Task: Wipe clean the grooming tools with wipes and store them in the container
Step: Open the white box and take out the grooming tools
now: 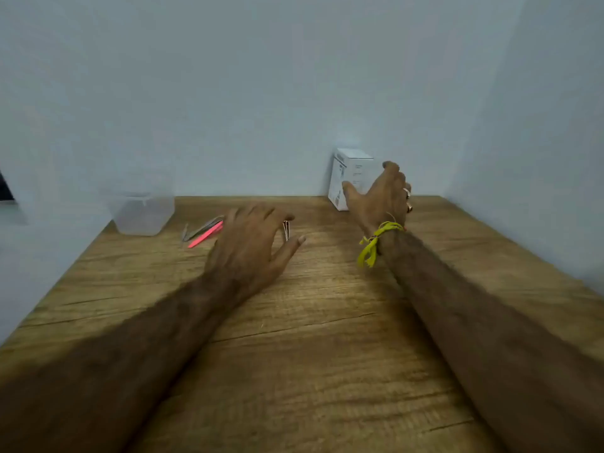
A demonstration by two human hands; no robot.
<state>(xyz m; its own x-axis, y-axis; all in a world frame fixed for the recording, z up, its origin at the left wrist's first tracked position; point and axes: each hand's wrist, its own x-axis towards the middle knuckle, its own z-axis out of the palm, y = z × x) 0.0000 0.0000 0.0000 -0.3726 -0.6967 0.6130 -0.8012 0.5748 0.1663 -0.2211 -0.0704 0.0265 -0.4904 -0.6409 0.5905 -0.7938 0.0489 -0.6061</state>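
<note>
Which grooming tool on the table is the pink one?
The pink tool lying just left of the left hand; the tools beside it are grey metal.

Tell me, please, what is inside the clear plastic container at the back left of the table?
Through the clear walls of the container nothing shows inside, though the picture is blurred. The tools, among them a pink one, lie on the table beside it.

Before you: wooden table (327, 338), brown, grained, cracked along the boards, pale blue-grey back wall (261, 93), matching side wall (539, 158) at your right, soft even light, dark edge far left.
</note>
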